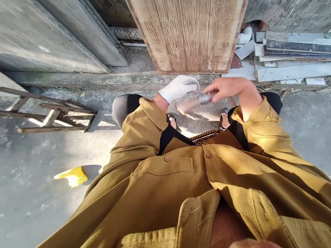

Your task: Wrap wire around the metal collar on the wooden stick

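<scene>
My left hand (179, 88) wears a white knit glove and hangs between my knees, its fingers curled together; anything inside them is hidden. Just to its right, my bare right hand (229, 89) is closed around a motion-blurred tool (198, 101). That tool has a grey, shiny middle and a brownish end slanting down to the left. Its exact kind cannot be made out. Below the blurred end, a thin pale stick (188, 114) lies on the ground. Both hands are in front of the lower edge of a worn wooden panel (192, 38).
A wooden stool or frame (69, 112) lies on the concrete at left, with a torn yellow piece (74, 176) nearer. Stacked boards (292, 51) and a white pipe elbow (245, 35) are at right. Large grey slabs (51, 34) lean at upper left. I sit on a woven seat (205, 137).
</scene>
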A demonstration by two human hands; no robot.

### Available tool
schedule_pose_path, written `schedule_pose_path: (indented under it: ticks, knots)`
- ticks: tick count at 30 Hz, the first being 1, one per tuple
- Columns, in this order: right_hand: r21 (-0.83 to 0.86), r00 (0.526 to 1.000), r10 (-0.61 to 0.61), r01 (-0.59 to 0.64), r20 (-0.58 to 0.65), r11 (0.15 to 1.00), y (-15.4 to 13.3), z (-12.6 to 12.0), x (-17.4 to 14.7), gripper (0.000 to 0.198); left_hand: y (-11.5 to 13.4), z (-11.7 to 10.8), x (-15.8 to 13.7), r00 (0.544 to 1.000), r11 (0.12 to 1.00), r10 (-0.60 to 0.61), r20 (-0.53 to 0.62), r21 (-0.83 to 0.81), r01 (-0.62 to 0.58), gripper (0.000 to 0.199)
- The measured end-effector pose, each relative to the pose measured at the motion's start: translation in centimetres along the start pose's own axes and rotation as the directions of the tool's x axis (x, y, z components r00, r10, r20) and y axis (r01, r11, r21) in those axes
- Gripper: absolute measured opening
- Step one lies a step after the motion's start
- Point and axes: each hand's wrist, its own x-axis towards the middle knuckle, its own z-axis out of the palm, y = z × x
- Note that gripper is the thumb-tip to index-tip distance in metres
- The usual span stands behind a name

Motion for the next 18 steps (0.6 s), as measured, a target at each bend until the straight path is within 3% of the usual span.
schedule_pose_path:
  ticks: [2, 5, 7, 10, 11, 13, 16, 18]
  knots:
    - [0.226, 0.969, 0.014, 0.043, -0.246, 0.973, -0.2, -0.7, -0.6, 0.035, -0.6, 0.1, 0.2, 0.996, 0.993, -0.053, -0.073, -0.111, 0.045, 0.025]
    - [0.400, 0.835, 0.120, 0.126, -0.537, 0.908, 0.4, -1.1, -0.4, 0.043, -0.1, 0.6, 0.1, 0.997, 0.983, -0.070, 0.045, -0.165, 0.076, 0.022]
    - [0.374, 0.763, 0.229, 0.019, -0.605, 0.927, 1.2, -1.1, 0.3, 0.041, 0.8, 0.9, -0.1, 0.987, 0.984, -0.041, 0.158, -0.166, 0.068, 0.018]
    - [0.157, 0.676, 0.350, -0.331, -0.648, 0.930, 1.8, -0.9, 1.2, 0.025, 1.8, 1.2, -0.5, 0.971, 0.985, -0.023, 0.236, -0.163, 0.063, 0.018]
    - [0.037, 0.681, 0.355, -0.434, -0.640, 0.900, 1.7, -0.8, 1.4, 0.020, 2.0, 1.1, -0.5, 0.972, 0.986, -0.029, 0.234, -0.150, 0.066, 0.019]
    - [-0.199, 0.737, 0.361, -0.551, -0.572, 0.810, 1.3, -0.6, 1.6, 0.018, 1.9, 0.9, -0.6, 0.975, 0.992, -0.048, 0.217, -0.106, 0.073, 0.022]
    - [-0.451, 0.821, 0.413, -0.564, -0.394, 0.691, 0.2, -0.3, 1.8, 0.034, 1.5, 0.6, -0.7, 0.978, 0.997, -0.063, 0.200, -0.028, 0.070, 0.024]
    - [-0.535, 0.853, 0.442, -0.519, -0.277, 0.666, -0.3, -0.1, 1.9, 0.039, 1.2, 0.4, -0.6, 0.982, 0.998, -0.058, 0.177, 0.015, 0.056, 0.024]
